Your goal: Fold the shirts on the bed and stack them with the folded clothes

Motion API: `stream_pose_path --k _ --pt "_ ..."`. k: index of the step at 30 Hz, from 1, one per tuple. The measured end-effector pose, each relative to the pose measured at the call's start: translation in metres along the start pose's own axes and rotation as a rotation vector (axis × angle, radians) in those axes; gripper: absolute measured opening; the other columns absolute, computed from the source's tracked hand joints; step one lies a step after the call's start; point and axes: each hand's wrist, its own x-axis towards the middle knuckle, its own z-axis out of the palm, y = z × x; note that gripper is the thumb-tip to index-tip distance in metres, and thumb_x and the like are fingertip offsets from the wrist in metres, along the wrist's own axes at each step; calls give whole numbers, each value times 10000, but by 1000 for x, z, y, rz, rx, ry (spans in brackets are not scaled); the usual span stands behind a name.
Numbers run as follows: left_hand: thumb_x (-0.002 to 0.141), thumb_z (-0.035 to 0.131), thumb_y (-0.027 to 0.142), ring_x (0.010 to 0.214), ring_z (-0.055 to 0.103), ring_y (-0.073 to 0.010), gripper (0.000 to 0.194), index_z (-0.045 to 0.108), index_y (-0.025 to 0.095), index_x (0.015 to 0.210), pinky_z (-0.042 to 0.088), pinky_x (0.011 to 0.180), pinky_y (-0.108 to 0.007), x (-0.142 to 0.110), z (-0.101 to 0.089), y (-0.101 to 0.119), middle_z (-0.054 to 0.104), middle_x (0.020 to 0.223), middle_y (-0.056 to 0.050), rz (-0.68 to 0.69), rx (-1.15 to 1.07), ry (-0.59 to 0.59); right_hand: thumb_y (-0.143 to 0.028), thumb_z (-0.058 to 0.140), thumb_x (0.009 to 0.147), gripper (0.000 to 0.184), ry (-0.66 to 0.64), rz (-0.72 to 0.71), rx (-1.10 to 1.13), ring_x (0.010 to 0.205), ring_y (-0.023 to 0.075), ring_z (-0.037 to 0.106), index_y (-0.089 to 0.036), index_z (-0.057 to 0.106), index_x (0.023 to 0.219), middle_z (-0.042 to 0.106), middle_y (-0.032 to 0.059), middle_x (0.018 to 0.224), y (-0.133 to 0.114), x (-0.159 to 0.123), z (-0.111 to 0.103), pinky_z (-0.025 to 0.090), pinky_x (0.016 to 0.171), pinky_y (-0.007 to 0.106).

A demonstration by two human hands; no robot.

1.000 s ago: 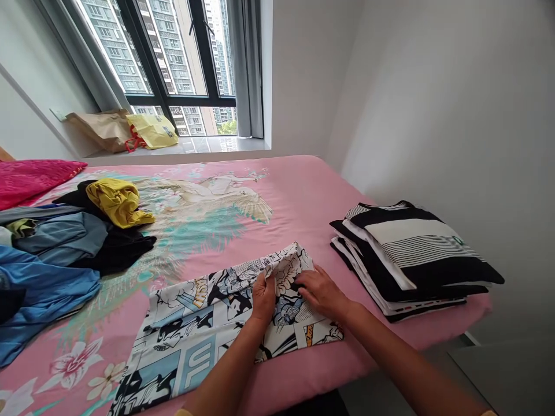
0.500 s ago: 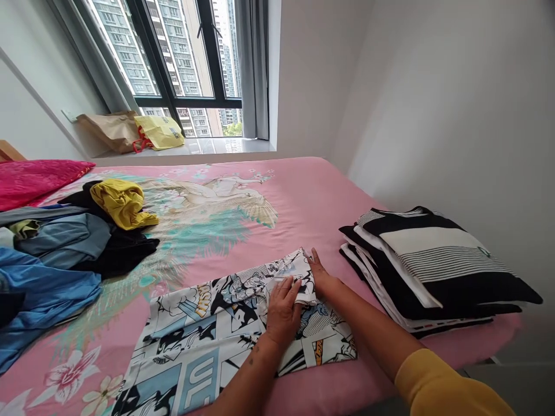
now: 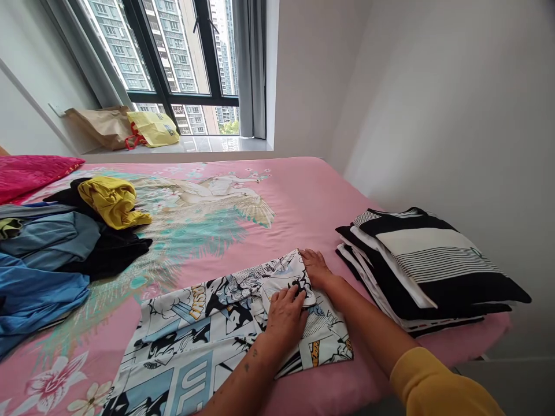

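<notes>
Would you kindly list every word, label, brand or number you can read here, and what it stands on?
No whole word reads with certainty.
Patterned garment: pale block lettering on blue, unclear; yellow-orange lettering, unclear.
Yellow bag: dark print, too small to read.
Striped garment: green mark, too small to read.

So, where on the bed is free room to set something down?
The bed is bare at its far middle, between the loose clothes, the printed garment and the folded stack. Crowded: the left, with those clothes, and the near side, where left hand and right hand touch the garment.
</notes>
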Motion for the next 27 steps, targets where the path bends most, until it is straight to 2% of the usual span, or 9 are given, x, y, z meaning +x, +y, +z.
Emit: stream_pose_path --k 4,6,8,11,13,16,18,24,27 --pt "761 605 340 1210 445 -326 543 520 233 1287 354 1001 -515 0 -7 2 484 1371 -100 13 -43 -103 -271 274 916 414 69 149 80 1190 204 439 -267 624 1138 576 41 1249 -2 10 -14 282 1004 361" --pt "766 598 410 1195 460 -331 538 539 228 1269 365 988 -523 2 -11 2 496 1359 -107 27 -74 -106 -361 327 904 386 74 226 116 1068 231 516 -238 691 933 662 62 1051 -6 16 -19 342 911 350" --pt "836 506 415 1143 514 -285 431 578 222 1215 398 971 -482 8 -15 -3 557 1295 -93 30 -130 -67 -417 436 845 327 68 280 154 948 234 564 -220 694 803 683 68 905 -12 20 -22 371 816 321" --pt "914 361 295 1148 528 -212 357 602 218 1166 393 999 -411 20 -22 -25 617 1220 -61 -21 -174 65 -345 517 770 218 74 315 221 845 193 586 -220 681 842 683 53 884 -17 23 -21 363 673 250" --pt "911 360 247 1227 474 -208 351 595 228 1171 339 1050 -424 28 -26 -47 609 1239 -47 -104 -137 131 -308 508 756 224 79 336 268 811 172 586 -222 674 880 681 43 887 -16 24 -19 341 609 229" --pt "899 367 220 1276 431 -210 350 592 248 1167 266 1091 -470 31 -26 -77 585 1279 -30 -268 -83 84 -374 496 763 257 36 365 343 688 161 576 -197 681 788 661 39 742 -11 31 -18 321 549 228" --pt "897 381 259 1302 399 -207 365 560 246 1214 212 1115 -484 29 -23 -88 535 1338 -33 -305 -48 37 -436 514 749 305 3 370 391 602 149 550 -180 674 703 616 26 619 -9 37 -18 313 524 227" --pt "904 345 432 1381 255 -221 499 422 236 1356 80 1127 -544 25 -16 -86 391 1454 -45 -315 38 -23 -310 518 715 190 56 335 505 577 100 500 -178 648 671 554 -28 585 -8 44 -14 294 509 196" --pt "914 297 465 1388 237 -211 512 418 242 1360 67 1130 -535 27 -19 -84 373 1465 -38 -347 19 -51 -361 549 714 235 55 306 562 550 99 476 -160 630 625 530 -27 552 -8 42 -11 293 496 195"
